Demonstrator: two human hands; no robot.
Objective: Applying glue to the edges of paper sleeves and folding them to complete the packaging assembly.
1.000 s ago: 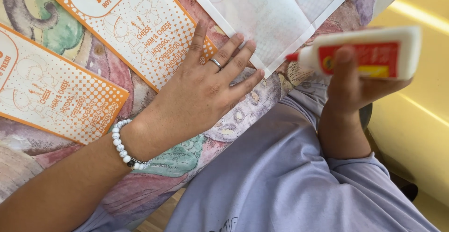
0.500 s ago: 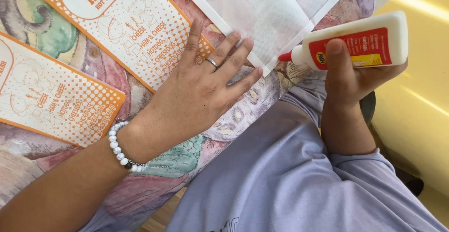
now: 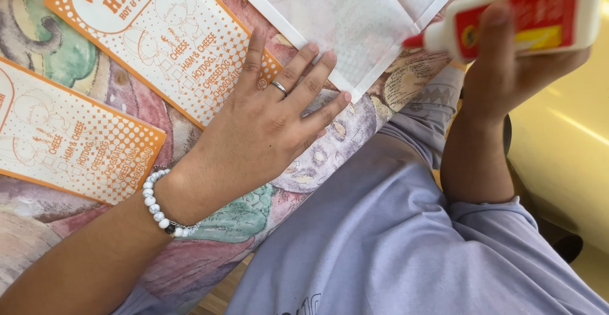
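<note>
Glue bottle [image 3: 526, 13] (nozzle red) in right hand [image 3: 507, 74] — beside white sheet [image 3: 349, 17].

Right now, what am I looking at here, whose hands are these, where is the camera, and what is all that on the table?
There is no machine here. One person works with two bare hands, and the single picture comes from a camera on that person's head, looking down, so the lilac shirt at the bottom is their own.

The left hand, with a ring and a white bead bracelet, lies flat on a table covered by a colourful patterned cloth. Its fingertips rest on a white sheet and on the edge of an orange printed paper bag. A second orange bag lies further left.

The right hand holds a white glue bottle with a red label, its red tip towards the white sheet.
</note>
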